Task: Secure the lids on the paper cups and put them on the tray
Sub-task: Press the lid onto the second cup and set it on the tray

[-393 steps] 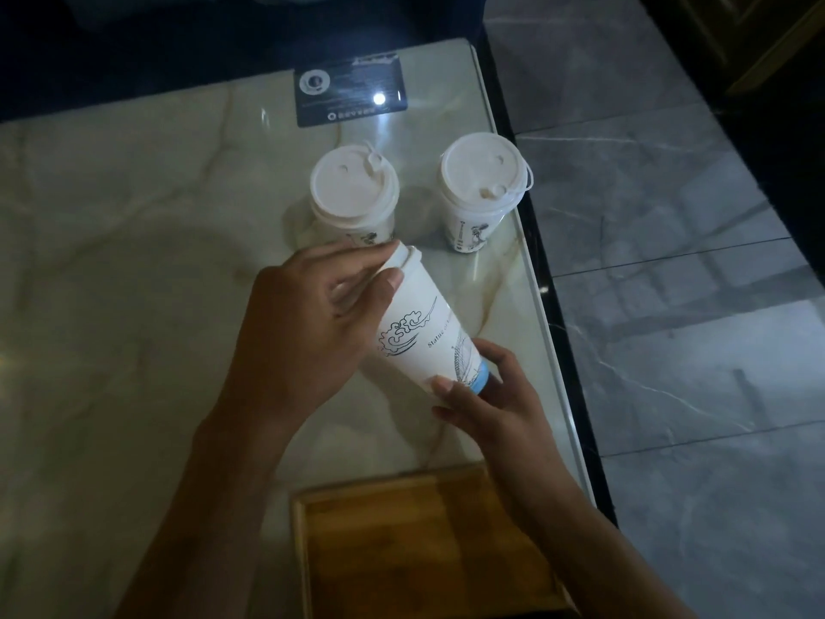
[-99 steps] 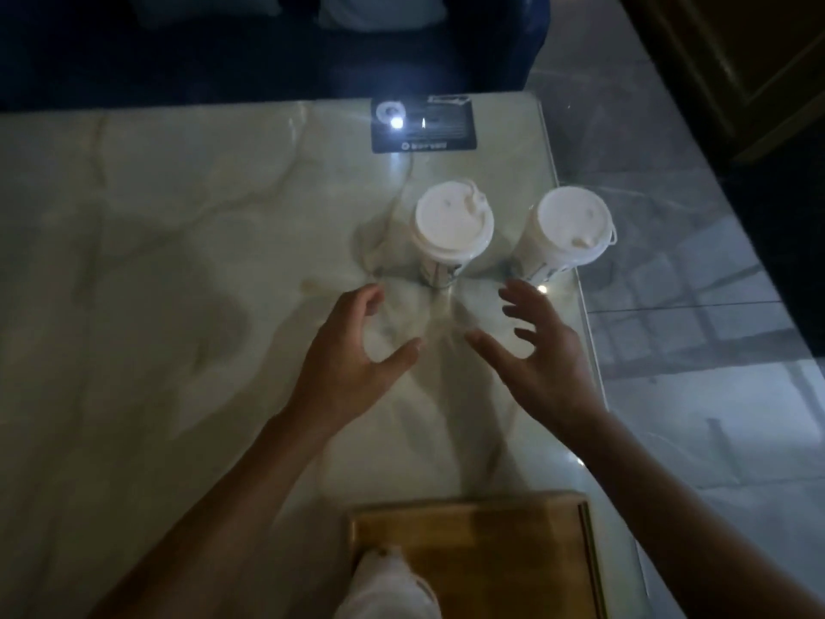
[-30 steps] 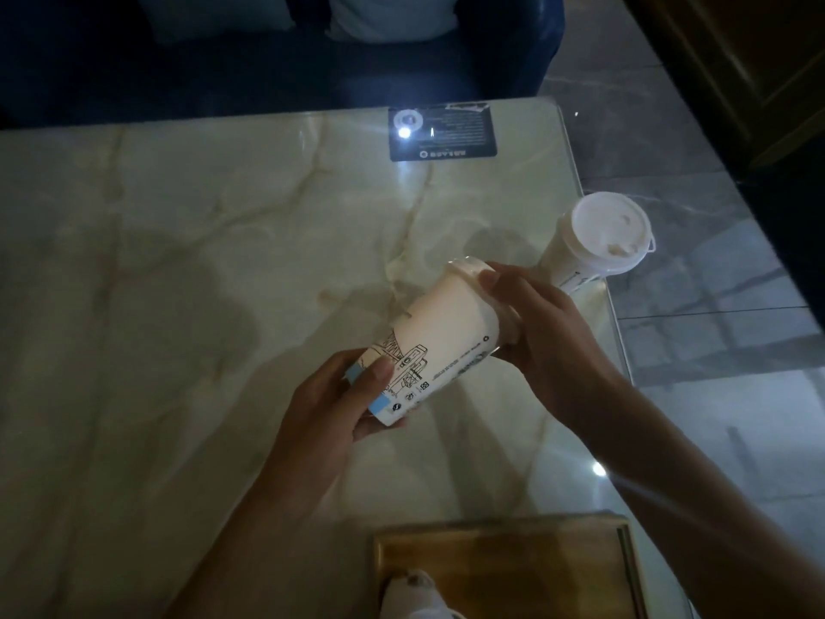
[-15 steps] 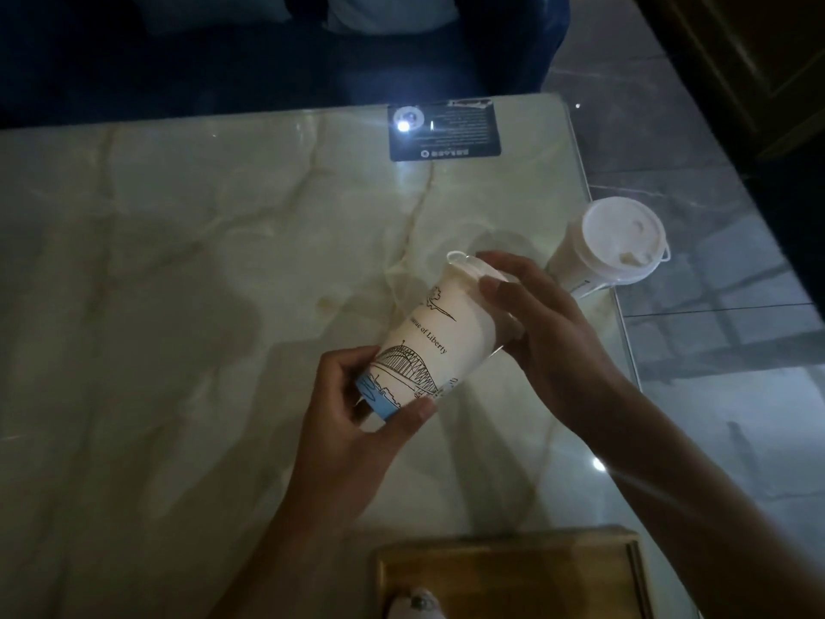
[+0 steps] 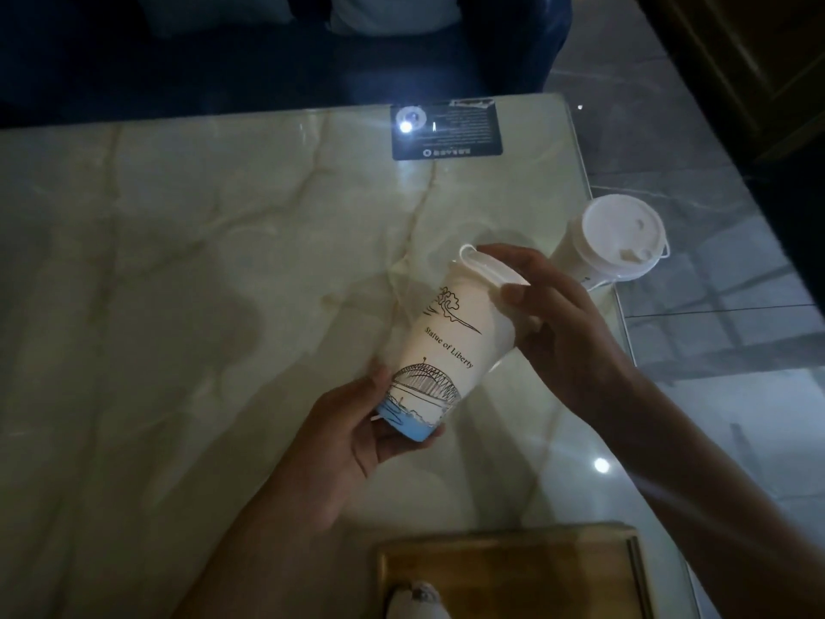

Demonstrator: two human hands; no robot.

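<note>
I hold a white paper cup [image 5: 446, 350] with a bridge drawing and a blue base, tilted above the marble table [image 5: 178, 306]. My left hand [image 5: 352, 435] grips its base. My right hand [image 5: 558, 332] covers its white lid [image 5: 484, 265] at the upper end, fingers curled over the rim. A second lidded cup [image 5: 620, 243] stands upright at the table's right edge, just beyond my right hand. The wooden tray [image 5: 513, 569] lies at the near edge, below my hands. The top of another cup [image 5: 417, 603] shows on the tray at the frame's bottom.
A dark card [image 5: 446, 129] lies at the table's far edge with a bright light reflection on it. The table's right edge drops to a grey tiled floor [image 5: 736, 350]. Dark blue seating [image 5: 268, 51] stands beyond the far edge.
Since a second ago the cup has been turned in my hands, so the bridge drawing and lettering now face up. Both hands keep their grip at base and lid.
</note>
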